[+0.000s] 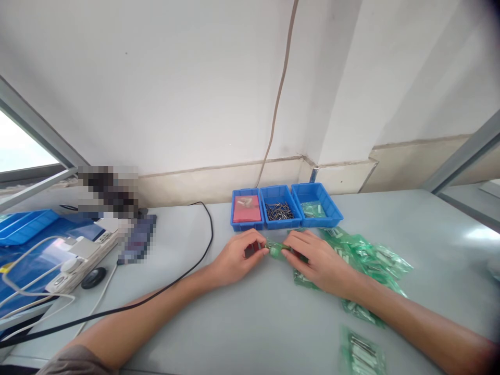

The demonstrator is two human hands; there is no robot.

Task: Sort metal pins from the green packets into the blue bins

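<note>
Between my hands, a little above the grey table, is a small green plastic bag (275, 251). My left hand (242, 255) pinches its left edge between thumb and forefinger. The fingers of my right hand (312, 258) are closed on its right edge. What the bag holds is too blurred to make out. Under and beside my right hand lies a loose pile of green plastic bags (361, 255), several with pale and metal parts inside. A separate green bag (363, 354) with long metal pieces lies nearer the front edge.
Behind my hands stand three blue bins: one with red material (247, 209), a middle bin of screw-like metal pieces (279, 211), and a right bin (334, 211) with a green bag. A black cable (207, 245) crosses my left forearm. A power strip (78, 258) sits at left.
</note>
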